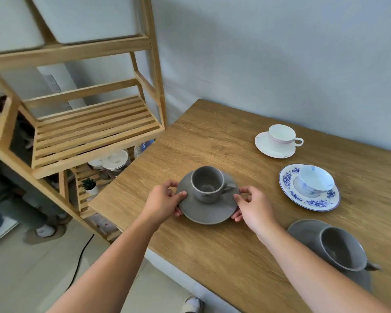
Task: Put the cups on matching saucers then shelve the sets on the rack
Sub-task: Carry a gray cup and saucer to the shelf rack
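Observation:
A grey cup [207, 184] stands upright on a grey saucer [203, 212] near the table's left edge. My left hand [165, 201] pinches the saucer's left rim and my right hand [253, 205] grips its right rim. To the right, a blue-and-white cup [316, 179] sits on a blue floral saucer [303, 197]. Behind them a white cup [281, 135] rests on a white saucer [266, 146]. A second grey cup [341, 250] sits on a grey saucer [303, 229] at the near right. The wooden rack [95, 132] stands left of the table, its slatted shelf bare.
The wooden table [212, 256] runs along a grey wall. On the rack's lower shelves stand white lidded jars [115, 162] and a small potted plant [89, 185]. A black cable [81, 256] trails over the floor below.

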